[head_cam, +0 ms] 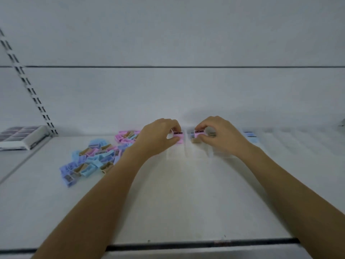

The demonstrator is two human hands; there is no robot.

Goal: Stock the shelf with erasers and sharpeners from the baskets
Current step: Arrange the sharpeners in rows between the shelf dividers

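The white shelf (186, 202) carries everything here. The biggest risk sits on its left half: a loose heap of sharpeners (93, 157) in pink, blue, lilac and tan lies just beside the left forearm, so a careless pull-back of that arm could sweep pieces toward the front edge. Further back stands a clear divider tray (186, 151). Its walls are nearly invisible against the white, so a piece lowered a little off line could catch a wall, tip, or drop into the neighbouring slot. The left hand (158, 135) and right hand (222, 135) reach to the tray's rear, one on each side of a divider wall, and each grip is a narrow fingertip pinch on one small piece. With so little held, a slip from either pinch seems possible if both are let go at once. The left pink sharpener (177, 134) is at the back of one slot and the right pink sharpener (199, 133) at the back of the next, the latter above a tan piece. As far as the blur allows, each lies with its long axis running left to right along the back wall. The dark blade face is turned up toward the camera.
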